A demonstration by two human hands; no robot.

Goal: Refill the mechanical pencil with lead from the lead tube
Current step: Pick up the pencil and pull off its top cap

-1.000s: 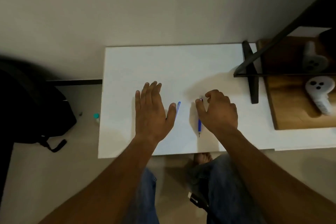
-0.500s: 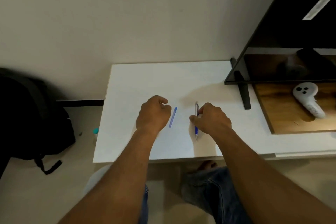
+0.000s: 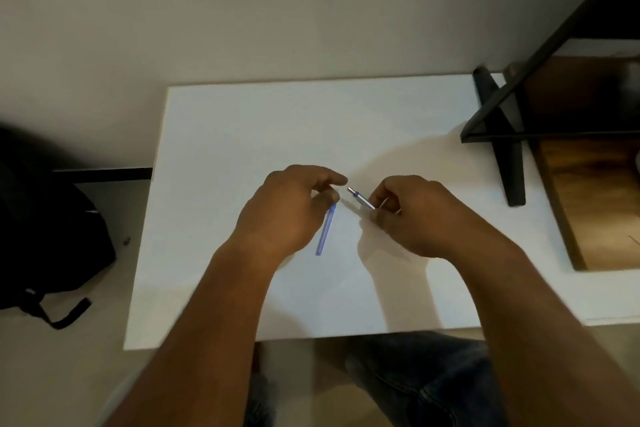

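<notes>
Head camera looks straight down on my two hands over the white desk (image 3: pixel 242 135). My right hand (image 3: pixel 419 218) holds the mechanical pencil (image 3: pixel 361 200), fingers curled tight round its barrel. Only the silver end shows, pointing up and left toward my other hand.

My left hand (image 3: pixel 287 211) sits just beside that end without touching it. Its fingers are curled, and forefinger and thumb stand a narrow gap apart with nothing between them.

The lead tube (image 3: pixel 325 234), slim and blue, lies slanted between my two wrists. Its lower end is bare on the desk and its upper end runs in under my left thumb. I cannot tell whether the thumb touches or grips it.

A black backpack (image 3: pixel 52 218) slumps on the floor to the left of the desk. A black stand (image 3: pixel 502 139) crosses the desk's far right corner, with a wooden board (image 3: pixel 595 191) beyond it.
</notes>
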